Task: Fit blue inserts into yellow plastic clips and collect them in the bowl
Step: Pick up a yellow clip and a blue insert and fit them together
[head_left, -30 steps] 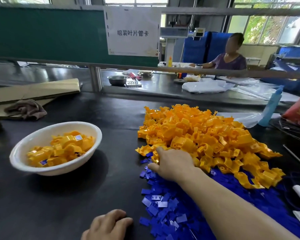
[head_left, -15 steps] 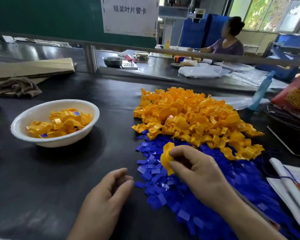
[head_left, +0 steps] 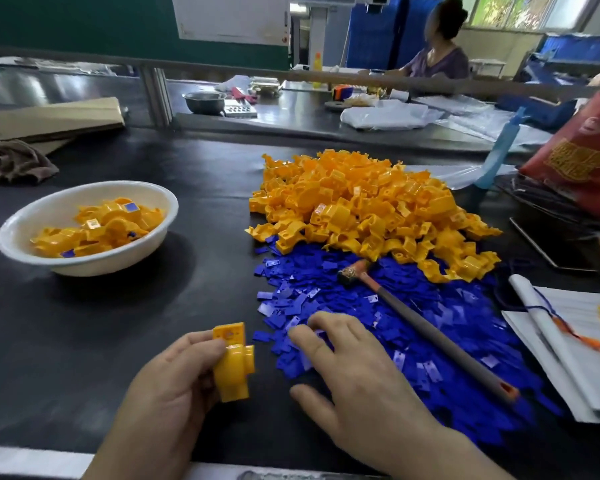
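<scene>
Yellow plastic is gripped by the left hand (head_left: 167,386): a single clip (head_left: 232,362) is held between the thumb and the curled fingers at seven o'clock in the view, with its flat, holed tab pointed towards twelve o'clock.

The right hand (head_left: 354,372) is laid at five o'clock with its fingers spread and only slightly bent. Its fingertips (head_left: 321,322) are set on the near edge of the blue inserts (head_left: 447,323), the thumb is kept well apart from them, and nothing is seen to be grasped.

The inserts are spread in a loose layer on the black table (head_left: 118,341), from the centre towards four o'clock. A heap of clips (head_left: 361,209) is piled at one o'clock, touching the far edge of the inserts. A hammer (head_left: 413,317) is laid across the inserts, with its head towards eleven o'clock and its handle towards five o'clock.

The white bowl (head_left: 94,266) is stood at nine o'clock, well apart from both hands, and is partly filled with clips, some with blue inserts fitted.

Cardboard (head_left: 49,119) and a brown cloth (head_left: 11,161) are seen at ten o'clock, and a red bag (head_left: 582,161) at two o'clock.
</scene>
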The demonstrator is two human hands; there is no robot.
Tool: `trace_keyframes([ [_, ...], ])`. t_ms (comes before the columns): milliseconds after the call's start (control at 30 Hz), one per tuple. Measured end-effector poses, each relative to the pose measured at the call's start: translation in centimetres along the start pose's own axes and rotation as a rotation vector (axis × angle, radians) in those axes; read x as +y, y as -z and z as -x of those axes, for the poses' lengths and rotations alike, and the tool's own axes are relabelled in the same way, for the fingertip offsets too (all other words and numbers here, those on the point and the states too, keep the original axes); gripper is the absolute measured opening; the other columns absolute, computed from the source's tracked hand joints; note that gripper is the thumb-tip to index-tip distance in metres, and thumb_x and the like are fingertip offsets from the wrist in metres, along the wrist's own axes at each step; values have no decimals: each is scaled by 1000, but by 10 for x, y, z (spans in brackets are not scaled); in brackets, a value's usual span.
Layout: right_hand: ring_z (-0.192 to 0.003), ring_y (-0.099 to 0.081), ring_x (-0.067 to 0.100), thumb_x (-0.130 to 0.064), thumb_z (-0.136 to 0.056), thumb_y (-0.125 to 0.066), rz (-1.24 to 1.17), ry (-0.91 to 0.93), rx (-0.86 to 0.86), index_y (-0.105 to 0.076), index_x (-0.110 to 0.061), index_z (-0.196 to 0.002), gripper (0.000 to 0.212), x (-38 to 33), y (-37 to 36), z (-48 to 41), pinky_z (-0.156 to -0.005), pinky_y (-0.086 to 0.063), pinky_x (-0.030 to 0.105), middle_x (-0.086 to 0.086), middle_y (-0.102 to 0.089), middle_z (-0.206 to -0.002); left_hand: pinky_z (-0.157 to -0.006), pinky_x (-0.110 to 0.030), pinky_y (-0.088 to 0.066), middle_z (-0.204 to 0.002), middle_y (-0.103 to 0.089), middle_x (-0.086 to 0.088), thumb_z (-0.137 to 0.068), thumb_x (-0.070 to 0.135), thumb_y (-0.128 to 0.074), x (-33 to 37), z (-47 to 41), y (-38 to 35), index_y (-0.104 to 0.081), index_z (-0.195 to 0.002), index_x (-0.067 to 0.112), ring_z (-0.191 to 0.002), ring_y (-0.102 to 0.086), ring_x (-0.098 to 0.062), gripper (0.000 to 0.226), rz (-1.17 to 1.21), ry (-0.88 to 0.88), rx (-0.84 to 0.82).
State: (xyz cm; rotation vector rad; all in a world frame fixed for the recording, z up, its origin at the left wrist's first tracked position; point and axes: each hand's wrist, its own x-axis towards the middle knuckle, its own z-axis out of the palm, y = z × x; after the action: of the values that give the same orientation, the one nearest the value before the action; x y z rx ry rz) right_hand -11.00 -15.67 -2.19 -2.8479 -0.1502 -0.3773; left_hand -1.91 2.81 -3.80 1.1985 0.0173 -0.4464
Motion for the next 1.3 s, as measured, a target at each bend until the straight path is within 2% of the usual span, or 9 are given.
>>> trace_keyframes([
  [167, -146, -6, 35, -59, -91, -35, 267, 206, -222, -25, -31, -143, 59, 11, -23, -40, -116, -3, 53, 14, -22, -155, -44, -33, -53, -64, -65, -16, -62, 22, -63, -2, 2, 6, -68, -74, 11, -50, -62, -23, 16, -12, -51, 102],
  [267, -146, 0, 35, -62, -93, -25, 324, 231, -259, -28, -32, -142, 58, 19, -31, -68, -117, 4, 53, 11, -18, -157, -44, -30, -52, -59, -65, -12, -59, 24, -68, -6, 7, 5, -73, -70, 15, -47, -61, -18, 15, -94, -88, 79],
  [400, -143, -14, 34, -62, -93, -20, 375, 140, -315, -32, -34, -140, 56, 32, -30, -81, -115, -7, 55, 8, -27, -152, -63, -39, -50, -67, -69, -15, -52, 37, -73, -8, 10, 8, -73, -80, 16, -58, -62, -24, 35, -202, -113, 15],
  [667, -112, -48, 29, -44, -94, -38, 448, 20, -91, -64, -25, -106, 35, 43, -15, -67, -95, -35, 47, 5, -59, -115, -50, -26, -53, -70, -72, -13, -69, 19, -72, -9, 13, 9, -73, -81, 20, -59, -68, -19, 12, -309, -119, -30],
  [833, -108, -53, 26, -35, -92, -54, 361, -77, 84, -69, -24, -93, 18, 56, -10, -56, -85, -41, 43, 3, -61, -110, -69, -46, -54, -72, -72, -13, -68, 28, -67, -3, 8, 8, -72, -79, 20, -65, -66, -25, 15, -351, -73, 1],
  [933, -112, -51, 28, -33, -88, -61, 322, -127, 156, -70, -25, -91, 12, 63, -7, -48, -82, -41, 43, 5, -59, -115, -64, -42, -54, -66, -69, -11, -79, 16, -68, -1, 1, 2, -71, -75, 19, -60, -64, -22, 6, -347, -51, 2],
  [1000, -108, -52, 27, -33, -90, -60, 287, -141, 222, -70, -26, -91, 13, 67, -2, -44, -80, -42, 43, 5, -59, -113, -58, -37, -53, -64, -69, -10, -86, 10, -61, -2, 0, -2, -71, -74, 21, -56, -63, -18, 19, -361, -44, -1],
  [1200, -63, -60, 19, -34, -92, -55, 315, -156, 291, -70, -21, -93, 20, 75, 16, -40, -55, -49, 33, -3, -65, -74, -45, -24, -48, -66, -72, -9, -87, 11, -62, -7, 5, -16, -72, -76, 24, -52, -63, -11, 20, -402, -65, -28],
  [1300, -77, -69, 18, -32, -94, -55, 164, -240, 276, -69, -21, -107, 22, 75, 19, -38, -61, -57, 36, -2, -73, -88, -42, -18, -47, -65, -73, -9, -87, 7, -62, -5, 9, -21, -73, -75, 21, -49, -64, -10, 21, -380, -56, -57],
])
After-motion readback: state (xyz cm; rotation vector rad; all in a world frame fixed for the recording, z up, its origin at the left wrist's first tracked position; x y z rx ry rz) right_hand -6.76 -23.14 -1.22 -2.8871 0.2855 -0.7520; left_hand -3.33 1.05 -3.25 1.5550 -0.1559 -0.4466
